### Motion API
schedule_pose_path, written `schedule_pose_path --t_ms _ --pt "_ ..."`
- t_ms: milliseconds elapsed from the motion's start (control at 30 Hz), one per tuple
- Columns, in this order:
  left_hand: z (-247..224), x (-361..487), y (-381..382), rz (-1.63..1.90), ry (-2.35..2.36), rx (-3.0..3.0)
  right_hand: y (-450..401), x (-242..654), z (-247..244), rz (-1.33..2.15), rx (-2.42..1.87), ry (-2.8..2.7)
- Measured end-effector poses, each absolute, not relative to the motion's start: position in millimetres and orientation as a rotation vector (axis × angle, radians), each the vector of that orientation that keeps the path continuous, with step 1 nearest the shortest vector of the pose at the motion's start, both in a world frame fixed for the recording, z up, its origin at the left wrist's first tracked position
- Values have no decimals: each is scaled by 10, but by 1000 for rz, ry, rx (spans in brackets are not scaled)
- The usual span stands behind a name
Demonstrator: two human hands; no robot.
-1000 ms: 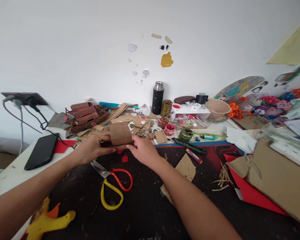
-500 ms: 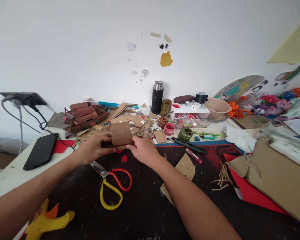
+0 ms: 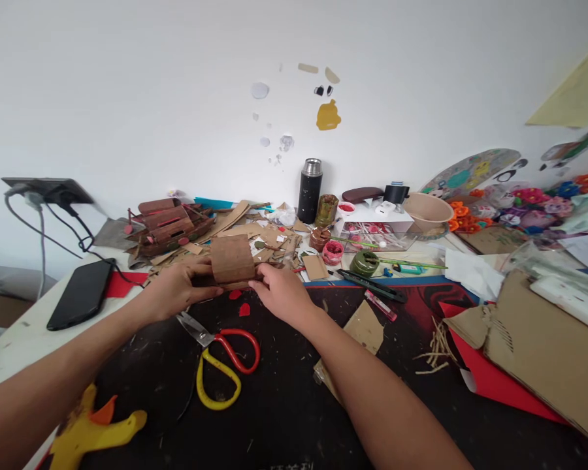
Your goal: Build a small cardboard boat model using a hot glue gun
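A small brown cardboard model (image 3: 232, 258) with a curved, roof-like top is held just above the near side of the scrap pile. My left hand (image 3: 180, 287) grips its left end, fingers behind and thumb in front. At the right end, my right hand (image 3: 280, 288) pinches the lower edge. Parts of the model's base are hidden by my fingers. Below the hands lie scissors (image 3: 215, 356) with one red and one yellow handle, blades toward my left hand. Small red scraps (image 3: 244, 309) rest on the dark mat under the model.
Behind left stands a brown cardboard model boat (image 3: 169, 228) beside cardboard scraps (image 3: 269, 238). A black flask (image 3: 310, 192), paint jars (image 3: 364, 262) and a utility knife (image 3: 371, 285) are farther right. A phone (image 3: 81, 294) lies left, a yellow glue gun (image 3: 95, 434) front left, cardboard (image 3: 539, 346) right.
The model has shifted slightly left and up in both hands and has turned a little. The grips look the same. The scissors and other things stay put.
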State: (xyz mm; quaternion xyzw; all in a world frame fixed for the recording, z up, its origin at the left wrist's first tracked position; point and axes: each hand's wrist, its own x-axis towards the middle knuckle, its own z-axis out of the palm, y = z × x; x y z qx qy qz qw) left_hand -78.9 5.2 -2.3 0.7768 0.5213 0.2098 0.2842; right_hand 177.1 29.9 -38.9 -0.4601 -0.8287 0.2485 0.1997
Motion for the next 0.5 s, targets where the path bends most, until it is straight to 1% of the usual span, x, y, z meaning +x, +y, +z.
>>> schedule_pose_path --t_ms 500 --pt "-20 -774 28 593 1428 1995 285 1768 -413 657 -1238 -2353"
